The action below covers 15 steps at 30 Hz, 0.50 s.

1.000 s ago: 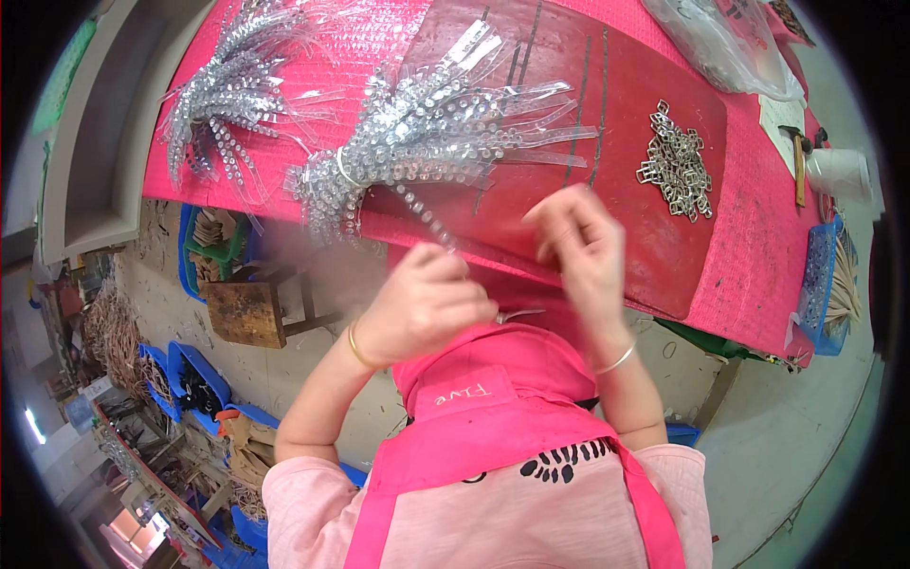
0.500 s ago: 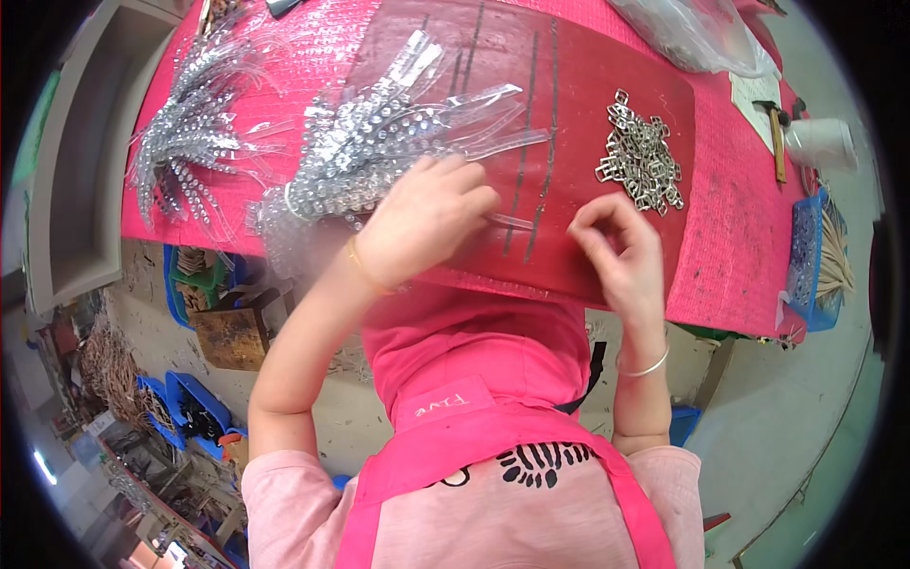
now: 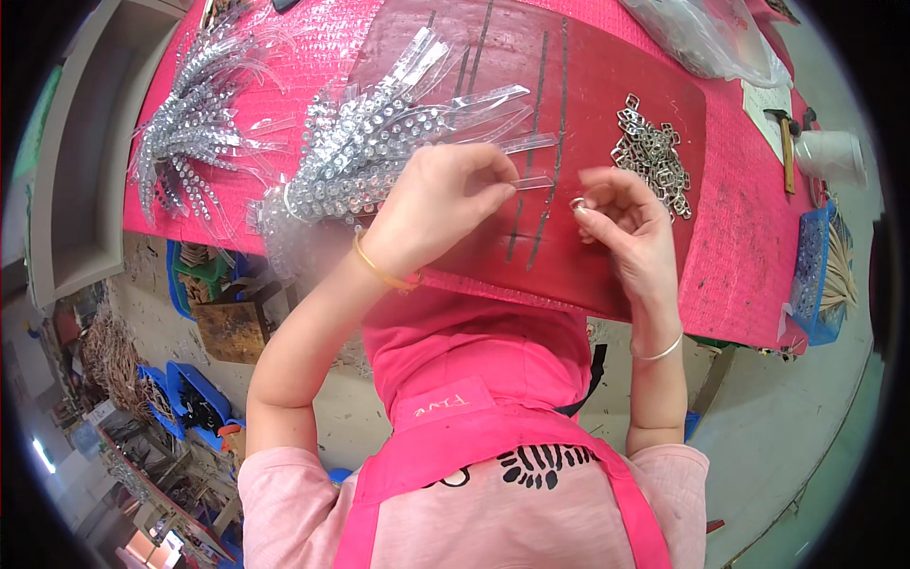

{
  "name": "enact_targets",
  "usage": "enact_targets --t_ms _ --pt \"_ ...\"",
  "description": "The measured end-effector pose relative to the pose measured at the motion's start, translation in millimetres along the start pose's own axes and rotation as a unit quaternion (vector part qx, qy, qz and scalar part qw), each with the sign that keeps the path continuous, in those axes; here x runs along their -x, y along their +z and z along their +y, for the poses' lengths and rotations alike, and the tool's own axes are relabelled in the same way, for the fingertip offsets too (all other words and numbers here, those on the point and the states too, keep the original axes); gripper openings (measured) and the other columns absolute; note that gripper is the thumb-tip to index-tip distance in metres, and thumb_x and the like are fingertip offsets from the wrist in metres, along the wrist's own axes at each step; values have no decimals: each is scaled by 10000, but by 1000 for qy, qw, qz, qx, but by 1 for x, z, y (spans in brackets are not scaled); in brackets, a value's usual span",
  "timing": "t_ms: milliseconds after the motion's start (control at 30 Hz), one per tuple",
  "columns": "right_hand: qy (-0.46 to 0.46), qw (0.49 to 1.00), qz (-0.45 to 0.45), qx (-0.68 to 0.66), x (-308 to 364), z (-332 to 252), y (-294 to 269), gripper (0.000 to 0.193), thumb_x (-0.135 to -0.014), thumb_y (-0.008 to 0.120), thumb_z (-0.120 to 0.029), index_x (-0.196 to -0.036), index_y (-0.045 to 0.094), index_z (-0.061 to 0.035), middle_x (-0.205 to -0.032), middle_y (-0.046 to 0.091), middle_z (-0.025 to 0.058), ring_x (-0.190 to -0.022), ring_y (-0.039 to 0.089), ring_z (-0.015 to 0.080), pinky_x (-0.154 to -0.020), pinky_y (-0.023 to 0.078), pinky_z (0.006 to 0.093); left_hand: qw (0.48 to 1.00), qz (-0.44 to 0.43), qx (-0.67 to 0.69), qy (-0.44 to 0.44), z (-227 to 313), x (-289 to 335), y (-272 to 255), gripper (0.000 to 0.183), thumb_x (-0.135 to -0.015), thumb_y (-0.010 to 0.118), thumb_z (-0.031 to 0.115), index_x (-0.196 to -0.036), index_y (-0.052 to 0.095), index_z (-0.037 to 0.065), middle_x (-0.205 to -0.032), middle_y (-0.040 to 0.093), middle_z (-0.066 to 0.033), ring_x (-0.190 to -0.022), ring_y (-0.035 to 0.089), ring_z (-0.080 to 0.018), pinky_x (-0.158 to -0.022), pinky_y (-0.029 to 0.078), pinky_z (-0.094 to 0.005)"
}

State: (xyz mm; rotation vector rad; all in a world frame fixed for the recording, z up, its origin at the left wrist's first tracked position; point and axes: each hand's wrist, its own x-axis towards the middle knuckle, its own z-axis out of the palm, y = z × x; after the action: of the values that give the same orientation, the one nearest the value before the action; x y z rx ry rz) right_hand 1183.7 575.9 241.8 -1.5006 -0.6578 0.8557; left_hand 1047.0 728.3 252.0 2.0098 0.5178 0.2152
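Note:
My left hand [image 3: 453,194] pinches a clear plastic strap [image 3: 534,183] near its end, so the bare tip points right. That strap belongs to, or lies against, a bundle of clear straps set with rhinestones [image 3: 365,142], tied near its left end. Facing it, my right hand [image 3: 626,218] holds a small metal buckle [image 3: 577,203] between thumb and fingertips. A short gap separates buckle and strap tip. Beyond my right hand, a pile of square metal buckles [image 3: 654,156] rests on the dark red mat [image 3: 607,76].
A second rhinestone strap bundle [image 3: 190,133] lies at the left of the pink-covered table [image 3: 735,256]. At the far right are a clear plastic bag [image 3: 701,38], a hammer [image 3: 786,152], a white cup [image 3: 831,156] and a blue basket [image 3: 817,275]. Blue bins [image 3: 194,398] stand below left.
My left hand has lifted the strap's end slightly and turned it up. My right hand has moved slightly up and right, and a buckle now shows at its fingertips.

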Motion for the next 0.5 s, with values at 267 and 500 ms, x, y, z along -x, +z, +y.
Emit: enact_targets --t_ms 267,500 --pt "58 957 44 -281 -6 4 33 135 -785 577 -27 -909 574 27 -787 617 88 -644 599 141 -605 495 218 979 -18 198 -47 1 3 -8 173 -742 596 91 -849 609 -43 -690 611 -62 -647 552 -88 -621 453 -238" --pt "79 951 7 -299 -6 6 39 123 -788 578 -40 -895 568 21 -782 609 87 -609 593 121 -552 504 226 969 -30 240 -52 0 6 -12 156 -757 589 84 -850 613 -38 -717 603 -34 -669 538 -77 -628 447 -219"
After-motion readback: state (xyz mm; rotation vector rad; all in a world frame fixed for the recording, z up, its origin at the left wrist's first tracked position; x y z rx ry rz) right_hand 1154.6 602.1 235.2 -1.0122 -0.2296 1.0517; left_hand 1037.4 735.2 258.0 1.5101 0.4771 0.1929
